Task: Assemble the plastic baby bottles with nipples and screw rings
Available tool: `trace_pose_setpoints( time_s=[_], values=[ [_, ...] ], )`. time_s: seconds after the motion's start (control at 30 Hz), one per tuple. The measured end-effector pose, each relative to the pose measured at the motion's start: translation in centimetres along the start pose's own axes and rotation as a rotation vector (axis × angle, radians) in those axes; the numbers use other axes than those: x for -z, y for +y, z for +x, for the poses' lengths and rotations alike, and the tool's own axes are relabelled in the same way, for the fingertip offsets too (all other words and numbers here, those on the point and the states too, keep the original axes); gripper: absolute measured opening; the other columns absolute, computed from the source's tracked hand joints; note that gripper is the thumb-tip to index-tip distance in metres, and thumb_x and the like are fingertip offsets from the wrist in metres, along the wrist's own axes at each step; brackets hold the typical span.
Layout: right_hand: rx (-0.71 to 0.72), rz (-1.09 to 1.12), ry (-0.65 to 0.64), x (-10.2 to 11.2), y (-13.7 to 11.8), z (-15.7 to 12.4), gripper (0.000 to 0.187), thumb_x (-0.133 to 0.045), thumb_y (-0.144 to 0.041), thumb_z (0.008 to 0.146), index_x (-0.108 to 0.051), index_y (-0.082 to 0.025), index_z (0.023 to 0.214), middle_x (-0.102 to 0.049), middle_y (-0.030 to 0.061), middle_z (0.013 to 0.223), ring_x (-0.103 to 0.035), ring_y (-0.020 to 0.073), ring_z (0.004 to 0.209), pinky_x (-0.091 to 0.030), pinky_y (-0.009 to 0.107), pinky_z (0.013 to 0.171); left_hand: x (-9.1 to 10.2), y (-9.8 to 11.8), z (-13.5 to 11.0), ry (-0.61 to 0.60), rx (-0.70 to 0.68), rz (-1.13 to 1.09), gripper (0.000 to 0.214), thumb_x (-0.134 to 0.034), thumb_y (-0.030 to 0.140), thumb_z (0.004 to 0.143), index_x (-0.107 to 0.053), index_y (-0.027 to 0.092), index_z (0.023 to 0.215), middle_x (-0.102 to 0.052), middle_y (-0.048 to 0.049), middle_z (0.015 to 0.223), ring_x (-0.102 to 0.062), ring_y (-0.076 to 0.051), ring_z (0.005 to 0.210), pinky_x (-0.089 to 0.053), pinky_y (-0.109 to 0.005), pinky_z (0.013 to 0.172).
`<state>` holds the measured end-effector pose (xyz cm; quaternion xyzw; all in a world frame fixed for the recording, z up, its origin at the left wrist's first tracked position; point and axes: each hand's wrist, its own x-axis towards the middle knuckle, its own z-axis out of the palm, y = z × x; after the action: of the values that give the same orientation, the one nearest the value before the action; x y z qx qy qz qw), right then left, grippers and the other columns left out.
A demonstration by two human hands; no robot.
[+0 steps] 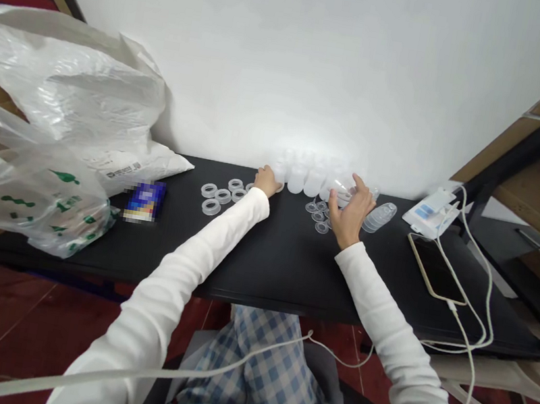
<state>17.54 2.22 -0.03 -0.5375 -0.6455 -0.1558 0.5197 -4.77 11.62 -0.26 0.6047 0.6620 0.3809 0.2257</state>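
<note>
1. White cord [161,373] runs nearest the camera, well below both hands and across the left sleeve [151,306]; slack there should spare the forearm a tug.
2. Far left of the left hand, plastic bags [70,102] stand beside a blue packet [145,201].
3. Just left of that hand lie several translucent rings [221,201], flat and loosely grouped; lifting one by its rim would probably disturb its neighbours least.
4. Left hand [266,181]: knuckles up, fingers curled, forearm slanting inward from the lower left. A pale edge shows beside the fingertips, but I cannot tell whether they pinch anything.
5. Between the hands, frosted containers [314,183] stand in a row by the white wall [282,60]. They look light, so a low, gentle touch would likely avoid tipping them.
6. Just left of the right hand, small clear discs [319,216] lie clustered; the wrist is best held above them.
7. Right hand [352,209]: thumb and fingers spread, wrist bent, forearm rising from the lower right. A clear plastic piece [344,187] shows in the gap; contact is unclear, and soft pressure would suit such thin material.
8. Just right of it, nested clear cups [379,218] lie tilted; farther right are a phone [436,268] and a white packet [431,211].
</note>
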Motion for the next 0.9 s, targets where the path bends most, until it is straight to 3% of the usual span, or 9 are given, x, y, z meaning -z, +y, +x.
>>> trace_pose_setpoints(
  time_s=[0.17, 0.27, 0.33, 0.4, 0.47, 0.57, 0.77, 0.9],
  values=[
    [0.037, 0.043, 0.018, -0.5, 0.0, -0.4, 0.047, -0.050, -0.056, 0.096, -0.050, -0.018, 0.124, -0.062, 0.0141, 0.117, -0.060, 0.0245, 0.091, -0.043, 0.049, 0.093, -1.4, -0.1, -0.4, 0.114, -0.083, -0.213, 0.059, -0.082, 0.008, 0.065, -0.050, 0.011, 0.115, -0.052, -0.0270, 0.134, -0.043, -0.043, 0.141, -0.037, -0.054, 0.116],
    [0.024, 0.062, -0.036, -0.7, -0.4, -0.8, 0.042, -0.051, -0.056, 0.096, -0.051, -0.019, 0.117, -0.063, 0.0125, 0.112, -0.060, 0.0243, 0.091, -0.044, 0.047, 0.093, -1.2, -0.3, -3.2, 0.182, -0.188, -0.349, 0.038, -0.071, 0.019, 0.082, -0.054, 0.016, 0.116, -0.054, -0.0198, 0.135, -0.053, -0.030, 0.130, -0.042, -0.047, 0.114],
    [0.019, 0.076, -0.082, -0.9, -0.9, -1.2, 0.041, -0.051, -0.055, 0.097, -0.051, -0.019, 0.115, -0.064, 0.0116, 0.109, -0.060, 0.0239, 0.089, -0.045, 0.046, 0.092, -0.7, -0.3, -5.7, 0.011, -0.305, -0.450, 0.016, -0.056, 0.030, 0.096, -0.060, 0.019, 0.107, -0.063, -0.0126, 0.120, -0.063, -0.022, 0.111, -0.049, -0.039, 0.105],
    [0.015, 0.093, -0.123, -1.1, -1.4, -1.7, 0.040, -0.051, -0.055, 0.097, -0.052, -0.019, 0.113, -0.064, 0.0107, 0.105, -0.060, 0.0237, 0.088, -0.046, 0.044, 0.090, -0.1, -0.2, -8.0, -0.231, -0.420, -0.544, 0.027, -0.050, 0.042, 0.101, -0.065, 0.020, 0.103, -0.069, -0.0082, 0.110, -0.065, -0.019, 0.106, -0.051, -0.035, 0.100],
    [0.006, 0.118, -0.148, -1.4, -1.8, -2.1, 0.040, -0.051, -0.057, 0.096, -0.053, -0.020, 0.111, -0.064, 0.0101, 0.102, -0.060, 0.0236, 0.085, -0.047, 0.043, 0.088, 0.3, -0.1, -9.6, -0.321, -0.510, -0.582, 0.033, -0.057, 0.051, 0.096, -0.068, 0.020, 0.101, -0.071, -0.0065, 0.106, -0.066, -0.019, 0.105, -0.051, -0.033, 0.096],
    [-0.027, 0.165, -0.153, -1.6, -2.2, -2.4, 0.045, -0.051, -0.064, 0.095, -0.053, -0.020, 0.104, -0.065, 0.0095, 0.096, -0.059, 0.0234, 0.081, -0.049, 0.043, 0.085, 0.5, 0.0, -10.4, -0.320, -0.585, -0.619, 0.039, -0.069, 0.058, 0.087, -0.070, 0.020, 0.095, -0.071, -0.0061, 0.101, -0.065, -0.019, 0.101, -0.051, -0.032, 0.091],
    [-0.119, 0.304, -0.208, -1.0, -3.1, -2.1, 0.045, -0.048, -0.068, 0.094, -0.050, -0.023, 0.091, -0.061, 0.0028, 0.081, -0.056, 0.0189, 0.070, -0.047, 0.035, 0.071, -0.2, 0.2, -11.0, -0.341, -0.442, -0.797, 0.045, -0.073, 0.064, 0.081, -0.064, 0.020, 0.088, -0.065, -0.0015, 0.088, -0.061, -0.016, 0.086, -0.049, -0.031, 0.086],
    [-0.137, 0.341, -0.284, -0.9, -3.9, -2.2, 0.043, -0.053, -0.066, 0.093, -0.050, -0.023, 0.087, -0.057, -0.0014, 0.073, -0.054, 0.0160, 0.066, -0.044, 0.030, 0.067, -0.4, 0.2, -11.4, -0.295, -0.322, -0.886, 0.039, -0.072, 0.055, 0.085, -0.056, 0.020, 0.079, -0.055, 0.0020, 0.074, -0.052, -0.014, 0.075, -0.045, -0.029, 0.078]
  ],
)
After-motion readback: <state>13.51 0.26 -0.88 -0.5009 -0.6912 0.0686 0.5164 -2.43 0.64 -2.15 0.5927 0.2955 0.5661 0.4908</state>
